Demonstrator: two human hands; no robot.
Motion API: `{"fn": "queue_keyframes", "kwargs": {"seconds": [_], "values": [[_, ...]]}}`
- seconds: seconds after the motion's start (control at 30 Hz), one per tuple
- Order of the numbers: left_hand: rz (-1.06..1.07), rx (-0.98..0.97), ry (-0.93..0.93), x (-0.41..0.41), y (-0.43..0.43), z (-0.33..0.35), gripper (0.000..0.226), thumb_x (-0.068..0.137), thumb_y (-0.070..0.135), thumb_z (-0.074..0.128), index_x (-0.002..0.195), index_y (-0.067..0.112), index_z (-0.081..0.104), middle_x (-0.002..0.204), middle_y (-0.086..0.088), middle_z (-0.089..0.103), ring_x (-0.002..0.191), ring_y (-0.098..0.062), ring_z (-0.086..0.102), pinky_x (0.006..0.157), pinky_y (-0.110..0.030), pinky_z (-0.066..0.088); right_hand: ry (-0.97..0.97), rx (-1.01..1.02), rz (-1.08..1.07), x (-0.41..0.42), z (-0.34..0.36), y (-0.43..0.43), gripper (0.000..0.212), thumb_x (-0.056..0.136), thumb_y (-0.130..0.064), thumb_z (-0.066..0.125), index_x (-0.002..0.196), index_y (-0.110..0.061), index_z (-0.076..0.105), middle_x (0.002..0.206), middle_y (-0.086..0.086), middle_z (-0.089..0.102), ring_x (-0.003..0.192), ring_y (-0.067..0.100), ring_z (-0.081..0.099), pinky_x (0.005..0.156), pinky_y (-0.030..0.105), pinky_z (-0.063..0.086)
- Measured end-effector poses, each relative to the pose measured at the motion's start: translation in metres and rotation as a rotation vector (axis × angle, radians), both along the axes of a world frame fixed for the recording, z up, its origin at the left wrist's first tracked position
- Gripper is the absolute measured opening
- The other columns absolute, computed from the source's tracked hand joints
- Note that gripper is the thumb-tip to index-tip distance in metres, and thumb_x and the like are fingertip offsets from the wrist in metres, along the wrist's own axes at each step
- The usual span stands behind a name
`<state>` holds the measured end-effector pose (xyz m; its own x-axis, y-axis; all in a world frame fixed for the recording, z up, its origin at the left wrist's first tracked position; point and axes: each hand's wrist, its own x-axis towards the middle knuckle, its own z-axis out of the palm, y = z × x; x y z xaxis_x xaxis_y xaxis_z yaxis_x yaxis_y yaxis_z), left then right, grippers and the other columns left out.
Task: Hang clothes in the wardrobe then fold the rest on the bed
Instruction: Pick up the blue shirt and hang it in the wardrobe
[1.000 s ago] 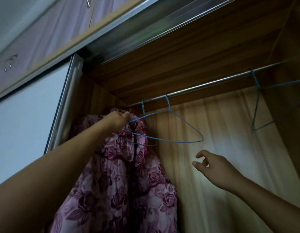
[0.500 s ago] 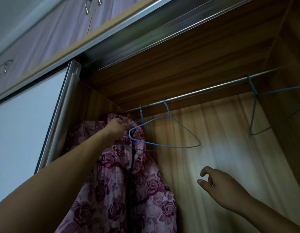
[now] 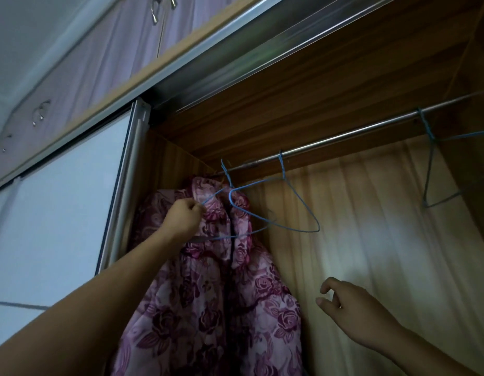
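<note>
High in the left corner of the wardrobe [image 3: 344,85], on a long outstretched arm, the left grip [image 3: 185,219]: fist closed tight round the sloping top wire of a blue hanger [image 3: 230,236]. Held right in front of the floral dress [image 3: 208,308], hook up by the left end of the rod [image 3: 344,137]; on it or off it, hard to tell. Just right, a second hanger [image 3: 302,204] hooked on the rod; far right, a third hanger [image 3: 428,172]. Lower and right, the right grip [image 3: 352,313]: back of the hand to the camera, fingers loosely curled, thumb and forefinger apart, holding and touching nothing.
</note>
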<state>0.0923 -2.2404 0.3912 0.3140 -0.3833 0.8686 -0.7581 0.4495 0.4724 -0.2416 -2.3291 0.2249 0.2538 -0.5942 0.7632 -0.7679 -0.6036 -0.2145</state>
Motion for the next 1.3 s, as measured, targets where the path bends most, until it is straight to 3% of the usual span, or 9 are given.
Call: {"fn": "queue_keyframes", "kwargs": {"seconds": [0.13,0.27,0.37,0.47,0.53,0.63,0.77,1.1,1.3], "values": [[0.131,0.083,-0.120,0.004,0.024,-0.051,0.028,0.094,0.019,0.056,0.073,0.002,0.065,0.054,-0.005,0.053,0.053,-0.022,0.050,0.054,-0.038,0.039,-0.007,0.047,0.112,0.021,-0.014,0.000,0.019,0.098,-0.049,0.053,0.097,-0.031,0.057,0.079,-0.007,0.058,0.070,0.001,0.056,0.059,0.017,0.040],[0.023,0.159,-0.118,0.007,0.051,-0.103,0.031,0.099,0.016,0.053,0.070,0.012,0.064,0.053,-0.001,0.057,0.048,-0.018,0.052,0.054,-0.031,0.040,0.004,0.099,0.229,0.041,-0.030,0.000,0.005,0.102,-0.044,0.047,0.101,-0.040,0.050,0.094,-0.010,0.055,0.086,-0.004,0.051,0.066,0.011,0.036],[-0.021,0.216,-0.178,0.008,0.079,-0.126,0.035,0.101,0.012,0.053,0.067,0.013,0.060,0.045,0.007,0.048,0.039,-0.003,0.042,0.041,-0.020,0.033,0.006,0.172,0.215,0.052,-0.043,-0.003,0.042,0.101,-0.049,0.047,0.141,-0.035,0.042,0.124,0.004,0.051,0.117,0.019,0.049,0.094,0.030,0.045],[-0.181,0.307,-0.165,0.011,0.102,-0.143,0.032,0.102,0.018,0.053,0.074,0.013,0.067,0.053,0.000,0.042,0.050,-0.014,0.040,0.045,-0.021,0.030,-0.057,0.184,0.094,0.059,-0.056,-0.005,0.074,0.097,-0.058,0.050,0.158,-0.036,0.015,0.145,0.011,0.035,0.134,0.034,0.038,0.108,0.048,0.040],[-0.300,0.402,-0.122,0.013,0.113,-0.156,0.029,0.102,0.025,0.053,0.082,0.018,0.073,0.067,-0.009,0.038,0.061,-0.020,0.036,0.049,-0.023,0.035,-0.027,0.201,0.106,0.058,-0.069,-0.009,0.062,0.099,-0.051,0.051,0.153,-0.032,0.029,0.144,0.013,0.045,0.130,0.034,0.048,0.100,0.041,0.045],[-0.455,0.681,-0.063,0.016,0.114,-0.180,0.025,0.101,0.030,0.051,0.097,0.015,0.070,0.070,-0.006,0.044,0.062,-0.019,0.045,0.055,-0.027,0.049,0.053,0.204,0.138,0.043,-0.097,-0.013,0.014,0.101,-0.024,0.054,0.108,-0.018,0.064,0.109,0.017,0.070,0.102,0.034,0.065,0.070,0.033,0.040],[-0.462,1.032,-0.246,0.000,0.092,-0.218,0.015,0.101,0.014,0.053,0.094,0.008,0.064,0.073,-0.009,0.055,0.063,-0.018,0.056,0.061,-0.033,0.052,0.189,0.249,0.082,0.015,-0.142,-0.008,0.019,0.099,-0.019,0.056,0.080,-0.022,0.056,0.090,0.017,0.070,0.089,0.036,0.065,0.073,0.042,0.049],[-0.566,1.071,-0.157,-0.099,0.014,-0.300,0.026,0.103,0.028,0.053,0.081,0.014,0.051,0.056,0.007,0.054,0.040,-0.004,0.043,0.038,-0.018,0.036,0.246,0.325,0.115,-0.006,-0.236,0.006,0.021,0.103,-0.029,0.054,0.097,-0.013,0.067,0.083,0.012,0.067,0.080,0.032,0.062,0.073,0.044,0.048],[-0.496,1.056,-0.236,-0.100,-0.011,-0.337,0.028,0.103,0.022,0.053,0.076,0.013,0.051,0.059,-0.005,0.042,0.043,-0.012,0.031,0.036,-0.015,0.022,-0.133,0.477,-0.076,-0.052,-0.303,0.002,0.034,0.100,-0.024,0.059,0.130,-0.009,0.061,0.130,0.017,0.061,0.121,0.032,0.057,0.103,0.038,0.042]]}}
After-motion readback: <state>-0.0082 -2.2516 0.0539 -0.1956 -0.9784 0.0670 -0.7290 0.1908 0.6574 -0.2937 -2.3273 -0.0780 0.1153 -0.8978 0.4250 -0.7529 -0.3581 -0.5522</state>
